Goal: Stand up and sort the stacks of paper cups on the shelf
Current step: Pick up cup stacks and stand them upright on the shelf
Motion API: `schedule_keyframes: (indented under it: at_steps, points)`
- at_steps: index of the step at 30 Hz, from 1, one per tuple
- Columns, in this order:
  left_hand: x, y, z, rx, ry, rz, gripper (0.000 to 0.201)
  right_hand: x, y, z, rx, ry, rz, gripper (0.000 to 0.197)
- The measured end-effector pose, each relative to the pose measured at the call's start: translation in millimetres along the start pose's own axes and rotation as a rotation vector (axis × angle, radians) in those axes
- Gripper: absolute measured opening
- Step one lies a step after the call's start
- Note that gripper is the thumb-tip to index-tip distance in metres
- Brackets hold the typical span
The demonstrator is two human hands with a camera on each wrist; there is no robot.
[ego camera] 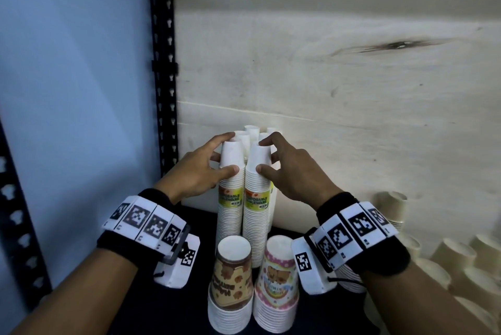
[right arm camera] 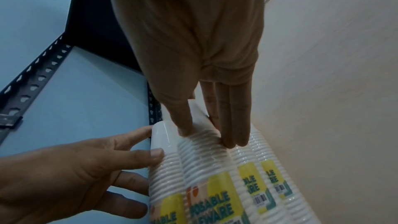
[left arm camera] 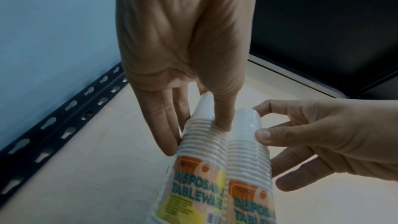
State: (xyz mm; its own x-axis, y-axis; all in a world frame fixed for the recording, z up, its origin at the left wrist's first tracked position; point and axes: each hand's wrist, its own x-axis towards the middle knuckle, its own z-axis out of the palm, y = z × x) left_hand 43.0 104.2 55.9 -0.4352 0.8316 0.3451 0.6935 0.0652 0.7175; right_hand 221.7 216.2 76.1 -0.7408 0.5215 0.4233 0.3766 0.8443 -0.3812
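Two tall wrapped stacks of white paper cups with yellow-green labels stand upright side by side on the dark shelf (ego camera: 200, 216). My left hand (ego camera: 228, 153) grips the top of the left stack (ego camera: 230, 215) between thumb and fingers. My right hand (ego camera: 263, 156) grips the top of the right stack (ego camera: 256, 218) the same way. The left wrist view shows my left hand (left arm camera: 198, 136) on its stack (left arm camera: 200, 161). In the right wrist view my right hand (right arm camera: 208, 135) holds its stack (right arm camera: 206, 161). More white stacks (ego camera: 252, 131) stand behind.
A brown bear-print cup stack (ego camera: 233, 280) and a pink printed stack (ego camera: 276, 280) stand upright in front. Cream cups (ego camera: 450, 261) crowd the shelf's right side. A black perforated post (ego camera: 162, 63) rises at the left, and a pale board (ego camera: 352, 90) closes the back.
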Motion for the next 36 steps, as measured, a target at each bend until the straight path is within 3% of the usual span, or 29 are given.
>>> schedule_keyframes:
  at_steps: [7,36]
  points:
    - [-2,3,0,-0.045,-0.046,-0.019,0.079,-2,0,-4,-0.016,-0.013,0.006,0.041]
    - [-7,10,0,-0.044,-0.003,-0.095,0.062,-10,2,1,-0.040,0.003,0.020,0.044]
